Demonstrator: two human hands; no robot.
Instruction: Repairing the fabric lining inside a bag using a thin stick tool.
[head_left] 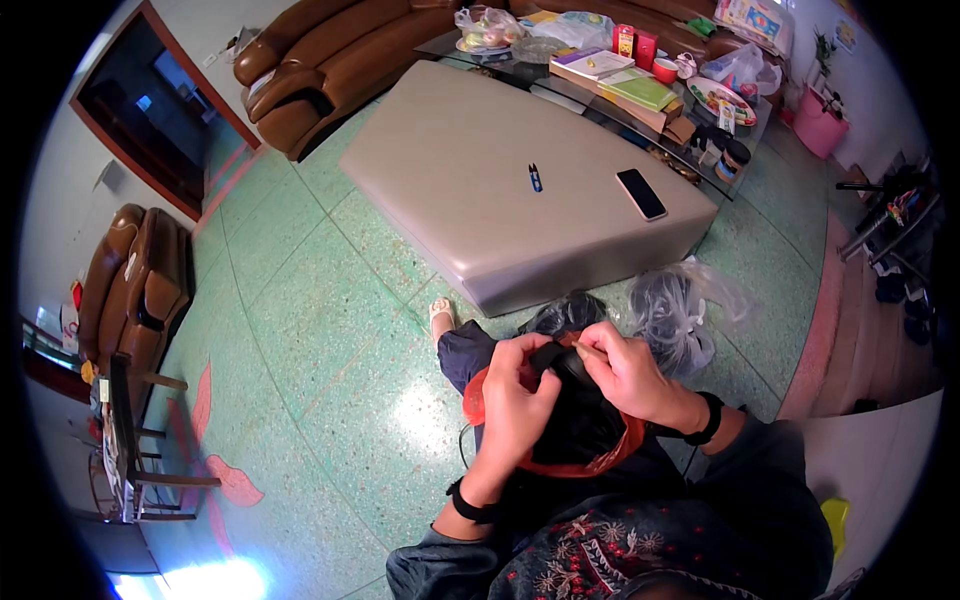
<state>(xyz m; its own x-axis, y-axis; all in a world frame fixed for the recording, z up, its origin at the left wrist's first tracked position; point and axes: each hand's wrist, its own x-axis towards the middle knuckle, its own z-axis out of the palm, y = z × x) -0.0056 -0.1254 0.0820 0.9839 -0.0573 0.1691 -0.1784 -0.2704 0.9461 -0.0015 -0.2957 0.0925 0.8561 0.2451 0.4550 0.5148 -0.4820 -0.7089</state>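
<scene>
Low in the middle of the head view, my left hand (517,398) and my right hand (628,374) meet over my lap. Both grip a small dark object (560,360) between the fingers; what kind of thing it is I cannot tell. Under the hands lies a round orange-red rimmed container (590,462) with dark contents, resting on my lap. Each wrist carries a black band.
A large beige ottoman (470,180) stands ahead, with a black phone (641,194) and a small blue pen-like item (535,178) on it. Clear plastic bags (675,310) lie by its near edge. Brown sofas (330,60), a cluttered glass table (640,85) and a pink bucket (820,125) stand behind.
</scene>
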